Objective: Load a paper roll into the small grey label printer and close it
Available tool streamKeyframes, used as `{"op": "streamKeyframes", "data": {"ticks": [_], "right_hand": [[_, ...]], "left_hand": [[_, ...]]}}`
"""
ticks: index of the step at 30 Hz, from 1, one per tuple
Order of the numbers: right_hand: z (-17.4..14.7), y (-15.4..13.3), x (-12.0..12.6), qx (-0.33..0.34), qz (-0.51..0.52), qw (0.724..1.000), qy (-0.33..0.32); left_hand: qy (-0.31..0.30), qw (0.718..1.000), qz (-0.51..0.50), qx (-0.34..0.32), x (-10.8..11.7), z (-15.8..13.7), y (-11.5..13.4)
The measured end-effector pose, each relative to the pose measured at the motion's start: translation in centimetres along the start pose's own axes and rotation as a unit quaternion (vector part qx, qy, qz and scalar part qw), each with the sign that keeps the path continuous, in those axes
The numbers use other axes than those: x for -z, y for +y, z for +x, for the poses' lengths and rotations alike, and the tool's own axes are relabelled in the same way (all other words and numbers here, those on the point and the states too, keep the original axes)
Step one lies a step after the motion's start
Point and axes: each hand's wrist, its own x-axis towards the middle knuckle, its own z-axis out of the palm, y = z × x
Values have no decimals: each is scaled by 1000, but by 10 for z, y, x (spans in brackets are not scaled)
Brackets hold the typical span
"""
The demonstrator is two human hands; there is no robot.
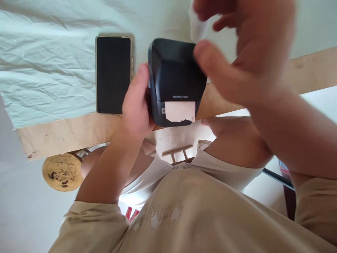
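A black label printer (179, 73) marked NIIMBOT is held near the table's front edge by my left hand (137, 105). My fingers wrap around its left side and underside, the thumb lying along the edge. From the slot at its near end sticks a strip of white paper (180, 111) with a ragged torn edge. My right hand (237, 59), smeared by motion, is over the printer's upper right corner with thumb and fingers apart. Just beyond those fingers is a blurred white object (198, 26); whether they touch it I cannot tell.
Left of the printer lies a dark-screened phone or tablet (113, 75) in a clear case. A wrinkled pale green cloth (47, 70) covers the table, whose bare wooden edge (65, 133) shows in front. A round wooden stool (62, 172) stands below on the left.
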Motion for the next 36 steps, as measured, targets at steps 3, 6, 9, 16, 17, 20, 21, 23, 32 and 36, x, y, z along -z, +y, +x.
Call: {"op": "streamKeyframes", "data": {"ticks": [3, 6, 9, 16, 17, 20, 21, 23, 32, 36], "right_hand": [[-7, -7, -17, 88, 2, 996, 16], [-10, -1, -32, 131, 15, 990, 45], [-11, 5, -35, 161, 43, 985, 37], [-11, 9, -27, 153, 60, 986, 5], [-11, 10, -26, 145, 56, 988, 9], [-14, 11, -26, 124, 52, 991, 15], [-15, 11, -26, 122, 55, 991, 16], [-17, 11, -26, 121, 60, 991, 14], [-20, 14, -26, 117, 91, 989, -15], [-22, 14, -29, 121, 90, 988, -19]], "left_hand": [[-12, 1000, -3, -8, 5, 3, 0], [-3, 998, 30, -52, 12, 4, 0], [2, 996, 42, -74, 11, 3, 3], [-9, 1000, 7, -14, 0, 3, 10], [-17, 1000, 7, -16, 0, 3, 9], [-36, 999, 7, -12, 1, 4, 5], [-36, 999, 6, -13, 2, 4, 4], [-40, 999, 4, -18, 2, 4, 2], [-44, 998, -17, -37, 4, 0, 2], [-46, 998, 21, -41, 6, 0, 1]]}}
